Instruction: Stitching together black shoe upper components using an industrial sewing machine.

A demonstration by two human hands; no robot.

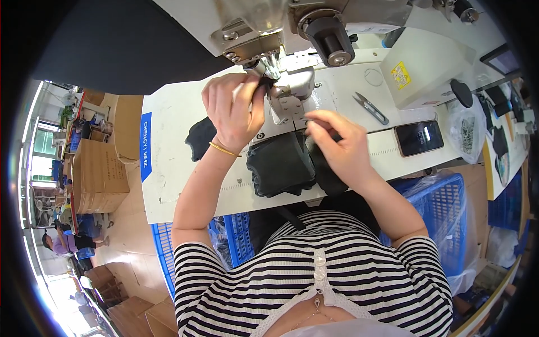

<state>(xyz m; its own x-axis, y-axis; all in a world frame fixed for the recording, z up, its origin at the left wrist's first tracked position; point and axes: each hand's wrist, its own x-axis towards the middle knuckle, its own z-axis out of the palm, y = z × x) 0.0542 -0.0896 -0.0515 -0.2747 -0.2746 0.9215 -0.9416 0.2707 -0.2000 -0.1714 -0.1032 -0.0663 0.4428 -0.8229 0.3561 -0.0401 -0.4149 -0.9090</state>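
At the sewing machine's [292, 92] needle area, my left hand [233, 109] is closed on a small piece of black fabric [263, 84], mostly hidden by the fingers. My right hand [339, 143] is beside the machine's sewing arm, thumb and forefinger drawn together in a pinch; whatever lies between them is too small to make out. Below the hands, a stack of black fabric pieces [281, 167] rests at the table's near edge. Another dark piece [327, 171] hangs partly under my right hand. Left of my left wrist lies a separate black fabric piece [200, 139].
Thread snips [371, 108] and a phone [419, 138] lie right on the white table [185, 188]. A white box-shaped housing [424, 67] stands behind them. Blue crates [438, 208] are below the table; cardboard boxes [101, 177] stand left. A person [64, 242] is far left.
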